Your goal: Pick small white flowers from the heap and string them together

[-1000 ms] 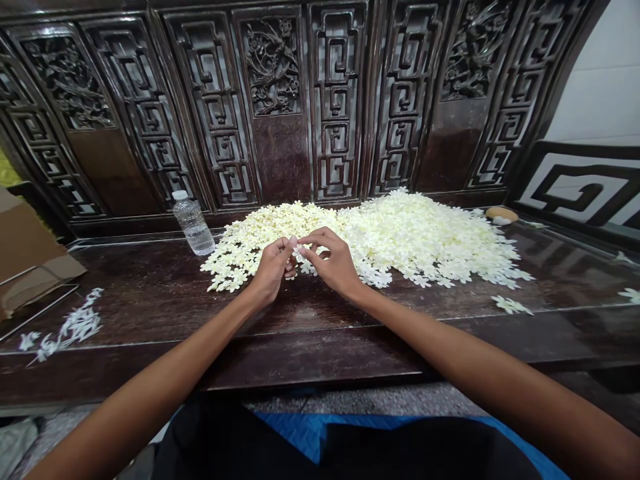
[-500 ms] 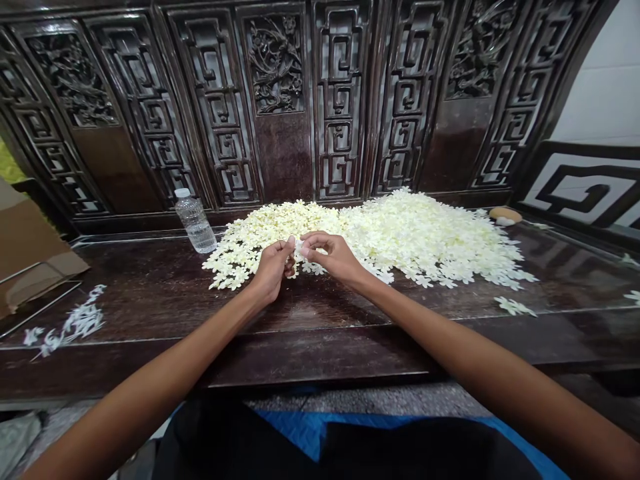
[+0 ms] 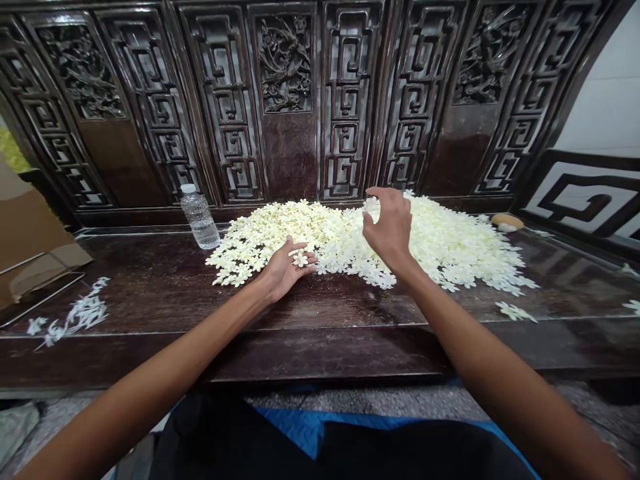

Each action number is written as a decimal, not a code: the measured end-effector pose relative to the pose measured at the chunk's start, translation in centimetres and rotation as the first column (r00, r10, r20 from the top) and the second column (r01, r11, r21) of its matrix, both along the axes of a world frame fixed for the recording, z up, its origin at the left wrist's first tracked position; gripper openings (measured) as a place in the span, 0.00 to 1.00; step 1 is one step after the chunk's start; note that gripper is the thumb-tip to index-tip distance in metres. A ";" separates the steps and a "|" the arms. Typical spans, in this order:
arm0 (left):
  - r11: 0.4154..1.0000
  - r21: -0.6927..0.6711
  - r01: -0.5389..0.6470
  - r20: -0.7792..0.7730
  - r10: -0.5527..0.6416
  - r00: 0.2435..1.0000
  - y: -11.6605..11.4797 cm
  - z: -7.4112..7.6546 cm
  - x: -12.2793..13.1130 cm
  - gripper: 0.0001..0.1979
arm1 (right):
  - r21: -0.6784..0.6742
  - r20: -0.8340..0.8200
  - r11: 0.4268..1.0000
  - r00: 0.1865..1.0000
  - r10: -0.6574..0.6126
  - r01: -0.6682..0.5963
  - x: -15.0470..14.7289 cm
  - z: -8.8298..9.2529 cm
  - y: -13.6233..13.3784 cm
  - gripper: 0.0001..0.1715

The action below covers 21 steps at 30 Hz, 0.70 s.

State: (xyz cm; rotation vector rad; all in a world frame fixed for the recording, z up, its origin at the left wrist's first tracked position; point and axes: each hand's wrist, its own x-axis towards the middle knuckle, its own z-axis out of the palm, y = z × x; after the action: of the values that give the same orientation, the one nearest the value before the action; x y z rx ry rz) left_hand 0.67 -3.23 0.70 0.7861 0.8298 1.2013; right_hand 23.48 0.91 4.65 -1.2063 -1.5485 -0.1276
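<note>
My left hand (image 3: 287, 272) is low over the bench, palm up with the fingers spread, at the front of the left heap. A small white flower (image 3: 300, 259) lies across those fingers. My right hand (image 3: 393, 227) is raised over the right heap, its thumb and forefinger curved well apart with nothing visible between them. A left heap of creamy flowers (image 3: 270, 223) meets a wider right heap of pale flower pieces (image 3: 460, 243). Whether my right fingers touch the right heap I cannot tell.
A clear plastic bottle (image 3: 201, 220) with a white cap stands left of the flowers. White thin pieces (image 3: 83, 312) and a cardboard box (image 3: 35, 233) are at far left. A few loose petals (image 3: 515, 311) lie at right, near a tan round object (image 3: 507, 220). Carved dark panels rise behind.
My hands were together at the middle and are now apart. The right hand has risen to the right over the heap; the left has turned up and spread, a flower on its fingers.
</note>
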 end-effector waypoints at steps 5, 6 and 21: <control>0.999 0.011 0.030 0.063 -0.030 0.998 0.2 -0.3 0.3 0.18 | -0.204 0.249 0.865 0.830 0.499 -0.459 -4.4 -3.4 -1.4 0.09; 0.999 0.019 0.034 0.071 -0.036 0.997 0.2 -0.4 0.3 0.19 | -0.231 0.288 0.853 0.805 0.519 -0.468 -5.3 -4.1 -1.7 0.09; 0.986 0.053 0.157 0.096 -0.162 0.982 0.2 -0.2 0.2 0.16 | -0.094 0.081 0.820 0.817 0.571 -0.564 -6.3 -5.7 -1.7 0.06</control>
State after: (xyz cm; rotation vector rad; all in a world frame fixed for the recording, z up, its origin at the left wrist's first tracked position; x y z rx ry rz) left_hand 0.83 -3.06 0.46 0.8069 0.6471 1.1098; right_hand 17.16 -0.79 -1.08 -0.7437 -1.9584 0.2626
